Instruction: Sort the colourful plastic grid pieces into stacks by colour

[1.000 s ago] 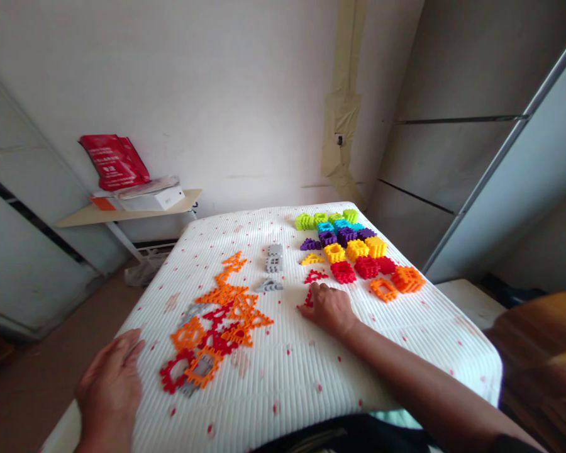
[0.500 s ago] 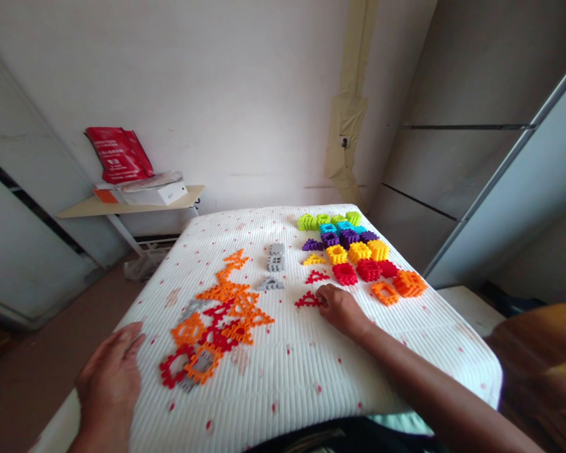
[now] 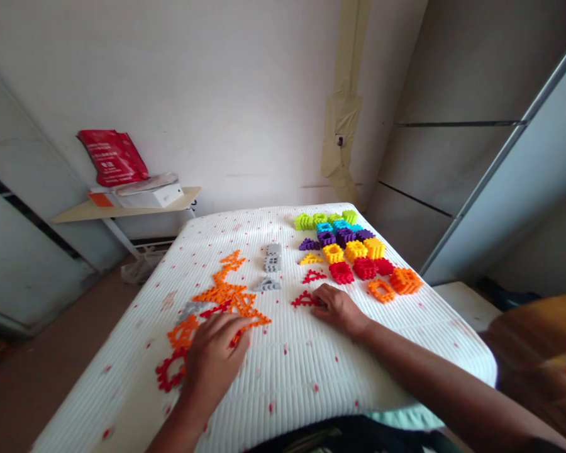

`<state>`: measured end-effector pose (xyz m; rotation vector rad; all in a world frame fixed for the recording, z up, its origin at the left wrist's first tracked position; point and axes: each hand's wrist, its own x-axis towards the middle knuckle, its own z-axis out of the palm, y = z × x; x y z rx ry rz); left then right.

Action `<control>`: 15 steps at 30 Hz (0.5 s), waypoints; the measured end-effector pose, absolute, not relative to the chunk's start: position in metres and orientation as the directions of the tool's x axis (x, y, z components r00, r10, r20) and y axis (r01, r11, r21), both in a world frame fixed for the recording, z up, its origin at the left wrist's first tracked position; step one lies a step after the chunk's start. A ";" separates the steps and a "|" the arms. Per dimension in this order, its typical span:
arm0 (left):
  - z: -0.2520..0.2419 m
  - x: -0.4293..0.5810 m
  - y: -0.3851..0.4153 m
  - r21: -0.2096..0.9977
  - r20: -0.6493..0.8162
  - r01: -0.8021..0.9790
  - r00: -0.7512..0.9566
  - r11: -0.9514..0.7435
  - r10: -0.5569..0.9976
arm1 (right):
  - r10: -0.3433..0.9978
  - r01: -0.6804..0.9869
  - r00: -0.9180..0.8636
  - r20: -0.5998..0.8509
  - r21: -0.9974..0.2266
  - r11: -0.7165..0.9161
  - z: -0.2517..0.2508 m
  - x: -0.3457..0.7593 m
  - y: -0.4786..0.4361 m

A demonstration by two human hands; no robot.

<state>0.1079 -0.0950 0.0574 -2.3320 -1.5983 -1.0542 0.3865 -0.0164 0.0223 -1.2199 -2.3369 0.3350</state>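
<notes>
My right hand (image 3: 338, 308) rests on the bed with its fingers closed at the right end of a red triangular interlocking piece (image 3: 302, 300). Its fingertips are partly hidden. Just beyond it lies another red triangular piece (image 3: 314, 276). My left hand (image 3: 219, 346) is over a loose heap of orange pieces (image 3: 221, 292), red pieces and grey pieces, its fingers bent but apart. It hides part of the heap; a red square frame piece (image 3: 166, 375) shows at its left. Between the heap and the right hand's side are grey pieces (image 3: 272, 261) and a grey triangular piece (image 3: 268, 284).
Toward the right, stacks stand in colour rows: green (image 3: 304, 221), blue, purple (image 3: 346, 237), yellow (image 3: 332, 253), red (image 3: 341, 273) and orange (image 3: 406, 280). A white quilted cover (image 3: 283, 390) lies under everything. At the far left, a small table (image 3: 75, 212) bears a red bag (image 3: 110, 157).
My left hand has moved right from the bed's left edge to above the heap. The right hand stays at the red triangular piece; the view has shifted slightly.
</notes>
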 end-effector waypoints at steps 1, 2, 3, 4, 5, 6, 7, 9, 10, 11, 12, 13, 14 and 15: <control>0.057 0.125 -0.087 0.271 0.529 0.852 0.256 -0.447 0.809 | 0.803 0.679 -0.507 0.313 -0.429 0.596 0.022 0.392 -0.017; 0.056 0.141 -0.078 0.273 0.468 0.860 0.273 -0.431 0.841 | 0.783 0.656 -0.530 0.325 -0.428 0.622 0.022 0.398 -0.017; 0.054 0.154 -0.069 0.265 0.399 0.874 0.284 -0.406 0.872 | 0.760 0.636 -0.557 0.336 -0.416 0.650 0.022 0.404 -0.018; 0.051 0.166 -0.060 0.251 0.335 0.888 0.293 -0.385 0.896 | 0.734 0.619 -0.586 0.342 -0.395 0.679 0.022 0.411 -0.019; 0.048 0.175 -0.052 0.231 0.280 0.901 0.300 -0.367 0.912 | 0.711 0.607 -0.614 0.344 -0.369 0.703 0.022 0.417 -0.019; 0.045 0.183 -0.044 0.206 0.237 0.912 0.304 -0.354 0.923 | 0.692 0.599 -0.636 0.342 -0.346 0.722 0.022 0.422 -0.020; 0.042 0.188 -0.038 0.180 0.202 0.921 0.308 -0.344 0.930 | 0.682 0.598 -0.648 0.339 -0.328 0.731 0.022 0.427 -0.021; 0.036 0.196 -0.028 0.133 0.153 0.933 0.314 -0.334 0.937 | 0.688 0.612 -0.645 0.332 -0.315 0.726 0.023 0.434 -0.023; 0.033 0.198 -0.025 0.113 0.137 0.937 0.316 -0.332 0.939 | 0.697 0.622 -0.638 0.327 -0.314 0.717 0.024 0.436 -0.023; 0.031 0.199 -0.023 0.096 0.128 0.939 0.317 -0.330 0.940 | 0.703 0.630 -0.635 0.320 -0.313 0.711 0.024 0.437 -0.024; 0.030 0.199 -0.022 0.082 0.126 0.941 0.318 -0.330 0.940 | 0.708 0.636 -0.634 0.312 -0.311 0.707 0.024 0.437 -0.024; 0.029 0.200 -0.022 0.069 0.128 0.941 0.320 -0.330 0.939 | 0.710 0.640 -0.634 0.305 -0.308 0.704 0.024 0.437 -0.024; 0.029 0.199 -0.022 0.057 0.133 0.942 0.322 -0.332 0.937 | 0.711 0.641 -0.636 0.300 -0.307 0.703 0.024 0.437 -0.024; 0.029 0.199 -0.023 0.047 0.142 0.941 0.325 -0.335 0.935 | 0.711 0.642 -0.636 0.299 -0.307 0.703 0.023 0.437 -0.023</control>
